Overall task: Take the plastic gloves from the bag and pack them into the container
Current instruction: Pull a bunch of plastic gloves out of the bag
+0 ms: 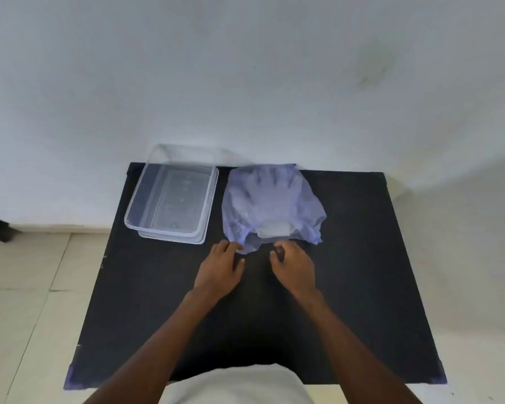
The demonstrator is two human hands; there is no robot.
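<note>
While we are looking down at a dark surface [347, 287], our left hand [220, 268] is pinching the near edge of a translucent bag [271, 202] holding plastic gloves [270, 185]. Our right hand [295, 265] is curling just beside the bag's opening; we cannot tell whether it is gripping. An empty clear container [172, 199] is sitting left of the bag.

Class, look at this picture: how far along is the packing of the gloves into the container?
Barely started. Done: nothing; the clear container sits open and looks empty on the black table. In hand: the left hand and right hand are at the near edge of the bag, where its opening seems to be. Left: pulling the gloves, visible through the bag, out and packing them.
</note>
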